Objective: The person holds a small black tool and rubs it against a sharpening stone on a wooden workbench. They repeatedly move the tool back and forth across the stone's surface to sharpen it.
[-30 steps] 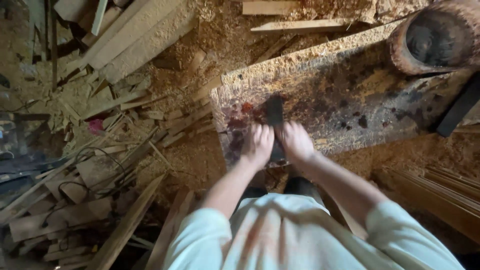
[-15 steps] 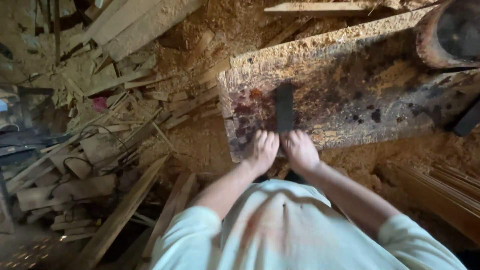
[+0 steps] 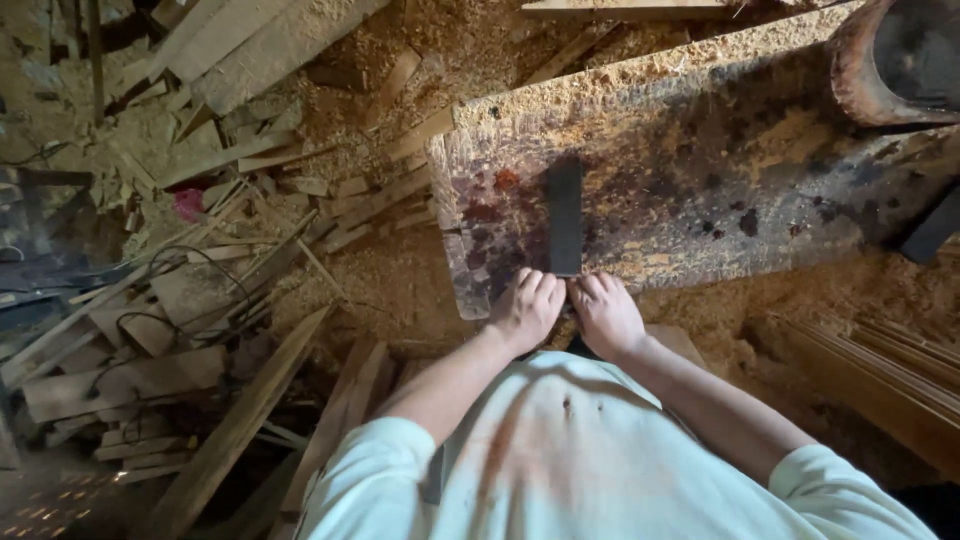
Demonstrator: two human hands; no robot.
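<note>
Dim, warm indoor light, brightest on the sawdust-covered worn wooden workbench (image 3: 700,180) and the pale shirt. Left side falls into deep shadow over the pile of scrap wooden slats (image 3: 180,300). Soft shadows, no glare. Wide-angle bending at edges. Slight softness overall; corners murky and grainy.

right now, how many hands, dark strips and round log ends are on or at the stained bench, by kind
bare hands at the near edge: 2, left hand and right hand
dark flat rectangular strip on the stained wooden bench top: 1
round hollow log end at the far corner: 1
total: 4
</note>
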